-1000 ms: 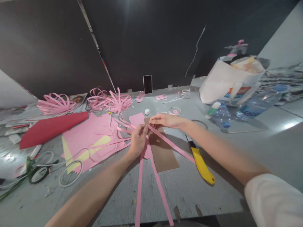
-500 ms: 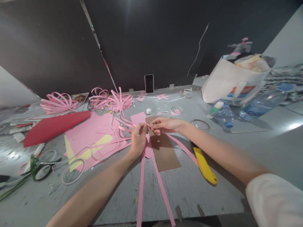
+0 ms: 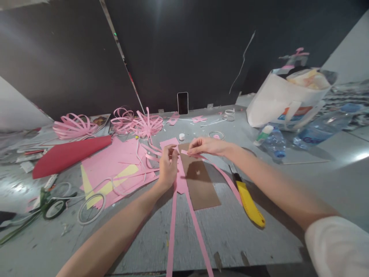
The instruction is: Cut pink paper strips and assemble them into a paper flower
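Spanning the whole lower view, the grey worktable [image 3: 253,238] carries a spread of pink and yellow paper sheets [image 3: 115,169] at left, with a red paper cone [image 3: 69,154] beyond them and a white paper bag [image 3: 276,104] at far right. Next in size, a brown card rectangle [image 3: 201,184] lies at centre, directly under the hands, its long axis running away from the person. Long pink paper strips [image 3: 172,231] fan out from the centre towards the near table edge. Both hands meet above the far end of the card: the left hand [image 3: 168,167] pinches the gathered strip ends between thumb and fingers, while the right hand [image 3: 207,146] is closed on one strip that trails off to the right and towards the near edge; the exact contact point is partly hidden by the fingers. Neither hand is clearly nearer the bundle. A yellow utility knife [image 3: 248,200] lies just right of the card, near the right forearm. Smaller items include plastic water bottles [image 3: 273,142] and a phone [image 3: 182,102] standing against the dark wall. Print on the bag is coloured but not legible.
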Motion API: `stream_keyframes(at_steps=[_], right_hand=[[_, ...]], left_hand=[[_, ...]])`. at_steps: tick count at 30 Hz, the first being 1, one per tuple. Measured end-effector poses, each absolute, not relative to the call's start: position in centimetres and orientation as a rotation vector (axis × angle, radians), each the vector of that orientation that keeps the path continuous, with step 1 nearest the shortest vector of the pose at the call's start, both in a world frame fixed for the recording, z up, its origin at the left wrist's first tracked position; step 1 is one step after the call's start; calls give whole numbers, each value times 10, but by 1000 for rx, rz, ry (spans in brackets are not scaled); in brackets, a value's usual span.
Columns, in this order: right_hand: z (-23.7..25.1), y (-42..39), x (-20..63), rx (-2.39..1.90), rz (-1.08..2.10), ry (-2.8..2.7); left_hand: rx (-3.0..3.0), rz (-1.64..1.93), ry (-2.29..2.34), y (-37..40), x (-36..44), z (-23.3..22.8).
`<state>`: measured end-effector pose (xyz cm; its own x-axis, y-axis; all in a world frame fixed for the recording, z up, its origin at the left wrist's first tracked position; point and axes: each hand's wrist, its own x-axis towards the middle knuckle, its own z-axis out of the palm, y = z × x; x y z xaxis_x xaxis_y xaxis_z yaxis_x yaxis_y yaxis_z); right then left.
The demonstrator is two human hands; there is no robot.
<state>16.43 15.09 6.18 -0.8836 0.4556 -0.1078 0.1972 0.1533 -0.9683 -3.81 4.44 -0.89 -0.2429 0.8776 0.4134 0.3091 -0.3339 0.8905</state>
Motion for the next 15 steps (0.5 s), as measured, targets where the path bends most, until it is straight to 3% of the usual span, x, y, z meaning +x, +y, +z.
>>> stream_keyframes(at_steps=[4, 8, 15], right_hand=[[58, 146, 159, -837, 1554, -2344], [59, 140, 155, -878, 1586, -2364], [63, 141, 154, -909, 1547, -2351]], left_hand=[[1890, 1136, 1604, 60, -62, 8], [2185, 601, 1660, 65, -79, 18], [2276, 346, 1606, 58, -87, 20]])
